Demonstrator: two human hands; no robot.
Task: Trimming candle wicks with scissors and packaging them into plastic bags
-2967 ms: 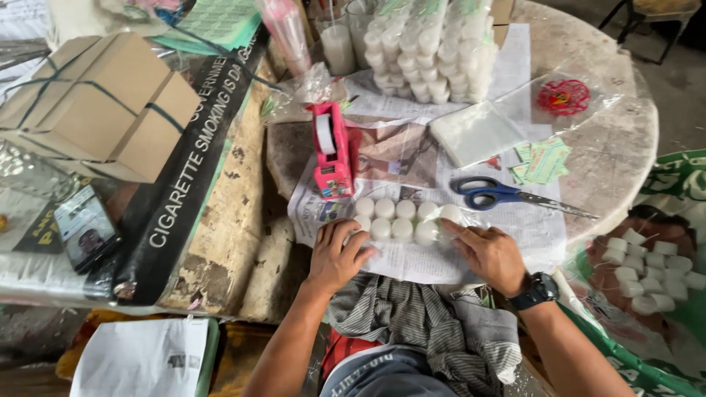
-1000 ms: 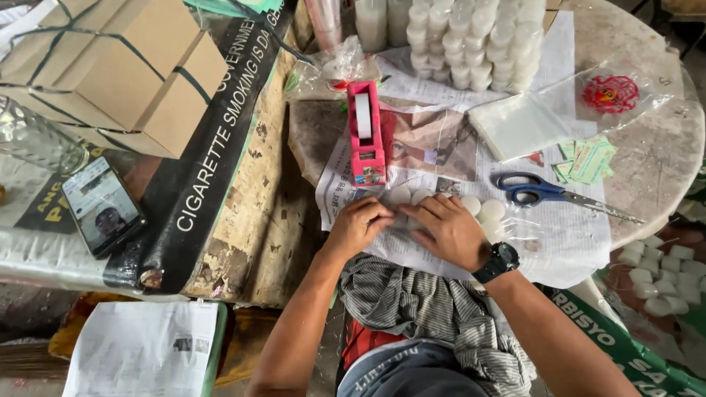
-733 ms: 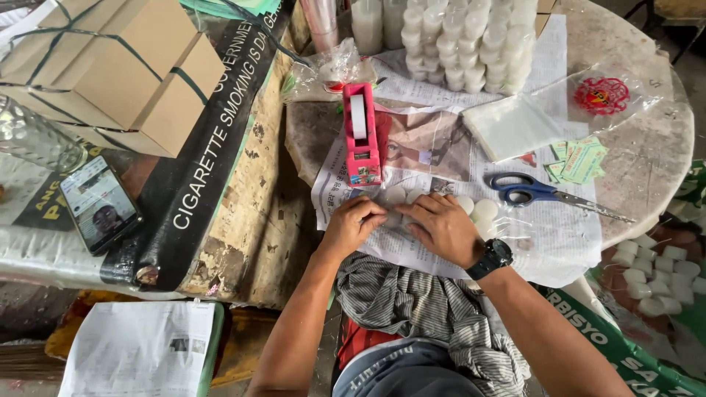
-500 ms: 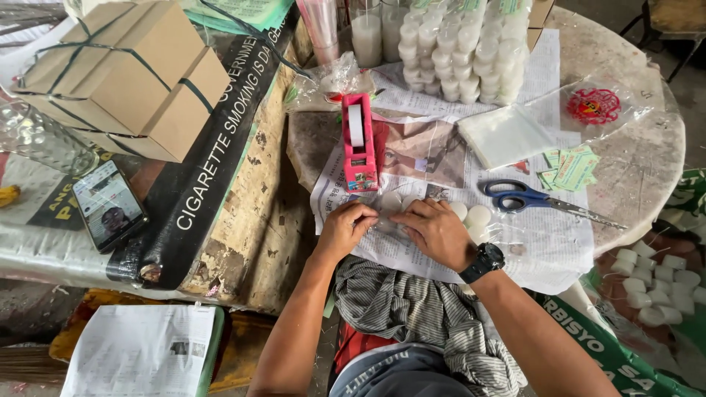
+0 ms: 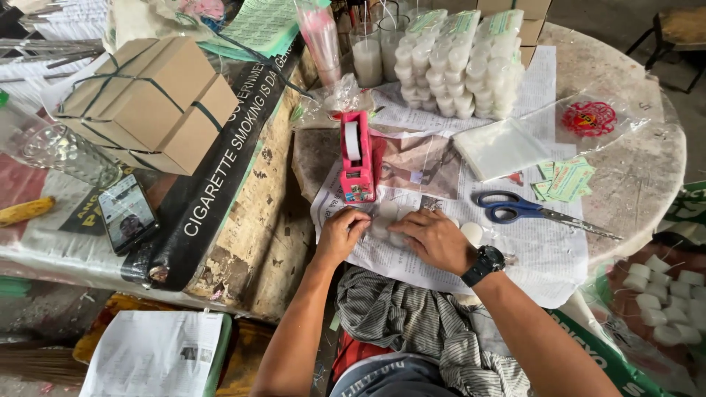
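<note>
A clear plastic pack of small white round candles (image 5: 471, 233) lies on a sheet of newspaper (image 5: 548, 254) at the near edge of the round table. My left hand (image 5: 340, 235) pinches the pack's left end with curled fingers. Pressing down over the middle of the pack, my right hand (image 5: 434, 239), with a black watch on its wrist, hides most of the candles. The fingertips of both hands meet at the pack's left end. A pink tape dispenser (image 5: 357, 158) stands just beyond my left hand.
Blue-handled scissors (image 5: 515, 208) lie right of the pack, with green paper labels (image 5: 562, 180) and folded clear bags (image 5: 498, 147) behind. Stacked candle packs (image 5: 460, 62) stand at the back. A phone (image 5: 126, 215), strapped cardboard boxes (image 5: 151, 103) and a glass (image 5: 55, 147) sit left. Loose candles (image 5: 665, 301) lie low right.
My hands, spread at the two ends of the candle rows three seconds ago, have come together at the pack's left end. My right hand now covers most candles.
</note>
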